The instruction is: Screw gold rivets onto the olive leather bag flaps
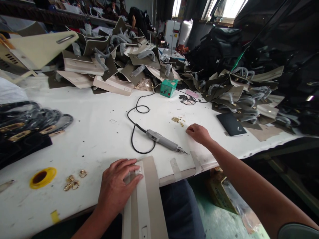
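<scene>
Pinning beige leather panel [146, 199] flat at table edge [99, 132] with splayed left hand [117, 186]; right hand [198, 133] loosely curled, holding nothing visible, beside brass rivets [177, 120] | panel likely light, flexible; best gripped along its edges

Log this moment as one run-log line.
left hand: flat on beige panel at table edge | right hand: fingertips down beside small brass pieces | electric screwdriver: lying between, unheld

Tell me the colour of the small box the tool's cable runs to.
Green box, clearest in the head view.
</scene>
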Available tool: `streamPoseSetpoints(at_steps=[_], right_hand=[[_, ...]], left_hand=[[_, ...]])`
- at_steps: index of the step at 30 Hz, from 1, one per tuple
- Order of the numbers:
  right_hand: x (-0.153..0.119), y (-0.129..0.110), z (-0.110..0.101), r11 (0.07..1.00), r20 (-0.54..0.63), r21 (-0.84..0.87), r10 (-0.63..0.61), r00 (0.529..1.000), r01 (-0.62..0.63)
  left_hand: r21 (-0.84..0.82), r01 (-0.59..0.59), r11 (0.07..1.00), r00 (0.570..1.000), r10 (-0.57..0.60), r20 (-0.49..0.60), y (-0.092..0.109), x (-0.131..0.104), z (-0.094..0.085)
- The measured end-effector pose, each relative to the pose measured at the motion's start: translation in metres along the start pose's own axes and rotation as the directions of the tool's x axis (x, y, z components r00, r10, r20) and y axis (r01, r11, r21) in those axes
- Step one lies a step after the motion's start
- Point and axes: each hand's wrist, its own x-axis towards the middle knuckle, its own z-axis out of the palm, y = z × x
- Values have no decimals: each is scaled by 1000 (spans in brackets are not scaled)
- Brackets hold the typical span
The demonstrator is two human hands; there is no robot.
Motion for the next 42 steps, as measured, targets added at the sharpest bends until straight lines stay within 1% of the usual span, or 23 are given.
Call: streamPoseSetpoints(at_steps=[3, 5, 9, 13, 16, 21, 26, 29, 34, 36, 38, 42], right_hand=[[-4, 4, -6, 999, 14, 47, 12, 1000, -13], [1, 9, -10, 996, 1, 83, 39, 999, -39], [25, 23, -16, 986, -63, 110, 130, 990, -122], [52, 30, -14, 980, -58, 86, 184, 981, -179], [63, 30, -9, 977, -61, 54, 210, 976, -207], [66, 26, -4, 978, -88, 14, 209, 974, -208], [63, 25, -7, 978, -91, 11, 210, 973, -210], [56, 24, -11, 988, -78, 29, 153, 985, -151], [26, 17, -12, 998, -83, 38, -43, 996, 46], [10, 14, -8, 991, -92, 29, -130, 987, 133], [-3, 12, -2, 981, -118, 13, -191, 974, 194], [-18, 12, 10, 969, -201, -39, -248, 948, 246]], left_hand=[[-1, -13, 1000, 1000, 13, -16, -1, 1, 0], [7, -15, 1000, 1000, 15, -18, -1, 1, 0], [10, -19, 1000, 1000, 19, -1, -3, 1, 1], [29, -20, 999, 1000, 20, -1, -6, 1, 2], [41, -16, 999, 1000, 16, 1, -6, 0, 3], [22, -16, 1000, 1000, 16, 8, -5, 0, 2], [10, -10, 1000, 1000, 10, 4, -3, 0, 1], [16, -3, 1000, 1000, 3, 6, -2, 0, 1], [2, 13, 1000, 1000, -13, 6, -1, -1, 1], [-5, 7, 1000, 1000, -7, 3, 0, -1, 1], [-4, -4, 1000, 1000, 4, -4, 0, -1, 1], [-3, -37, 999, 999, 37, -11, -1, -1, 2]])
